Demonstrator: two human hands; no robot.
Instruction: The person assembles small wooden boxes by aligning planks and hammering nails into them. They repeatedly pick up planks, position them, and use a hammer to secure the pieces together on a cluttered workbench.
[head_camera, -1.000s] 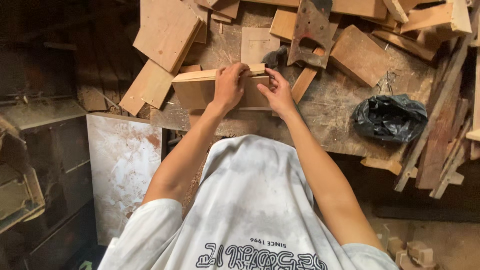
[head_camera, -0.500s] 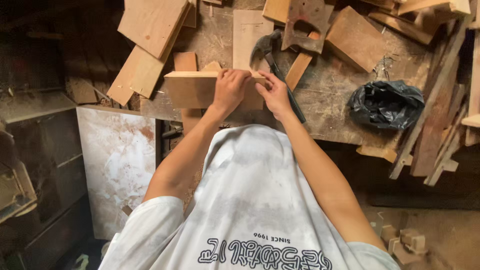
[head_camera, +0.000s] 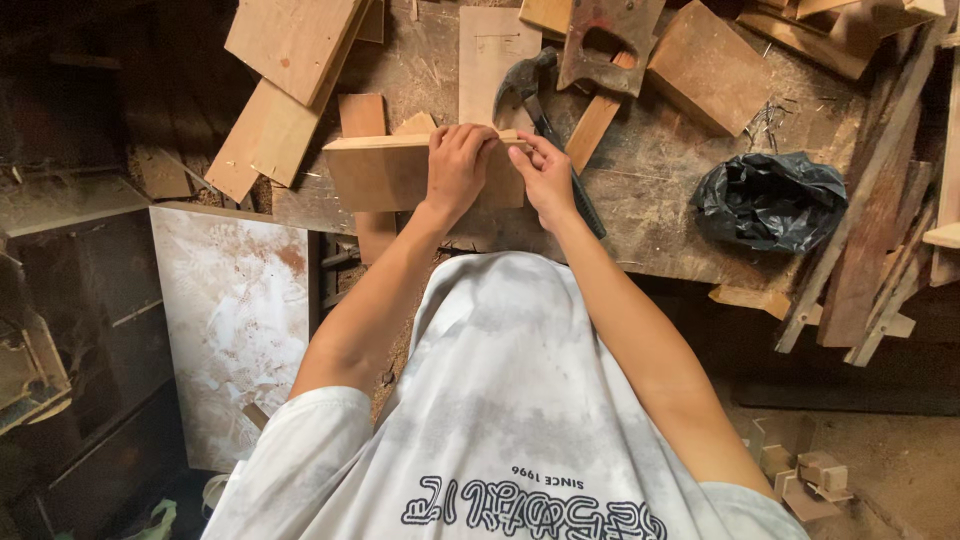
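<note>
Two hands, left hand (head_camera: 455, 165) and right hand (head_camera: 545, 175), gripping wooden board (head_camera: 385, 172) upright on workbench (head_camera: 660, 215)

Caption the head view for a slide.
Both hands, left and right, grip an upright wooden board on a cluttered workbench beside a hammer.

The desk (head_camera: 690, 240) is a worn wooden top, dusted with sawdust and scored with marks. On it stands a wooden board (head_camera: 385, 172) on its edge, near the front rim. Behind the board lies a claw hammer (head_camera: 528, 85), its dark handle running toward the front. A rusty handsaw handle plate (head_camera: 612, 45) rests near the hammer head, partly over a narrow wood strip (head_camera: 596, 125). A pale plywood sheet (head_camera: 492, 55) lies flat beside them. Large plywood offcuts (head_camera: 290, 70) overlap at the desk's left end, hanging past its edge. A crumpled black plastic bag (head_camera: 768, 200) sits toward the right, with long wooden slats (head_camera: 880, 200) stacked aslant beyond it.
</note>
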